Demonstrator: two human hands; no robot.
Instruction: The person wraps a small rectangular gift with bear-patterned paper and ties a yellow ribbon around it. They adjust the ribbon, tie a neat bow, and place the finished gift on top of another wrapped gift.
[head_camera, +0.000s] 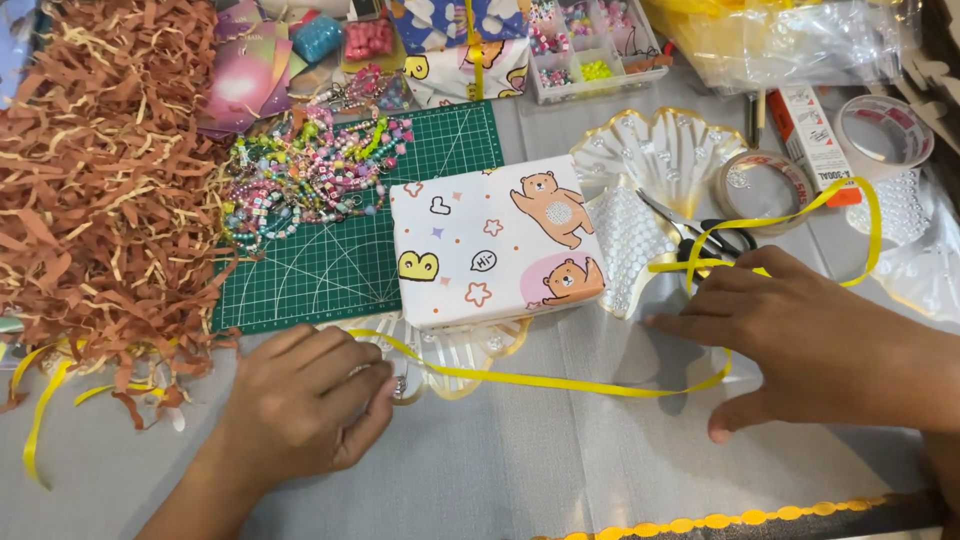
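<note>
Yellow ribbon (560, 381) lengthwise left-to-right between hands

A grey cloth covers the table (520, 470). A scalloped yellow trim (720, 521) edges its near side. Light falls evenly, with soft shadows.

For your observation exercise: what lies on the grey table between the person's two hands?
In the head view, a thin yellow ribbon runs across the grey table from the left hand to the right hand; otherwise bare.
</note>
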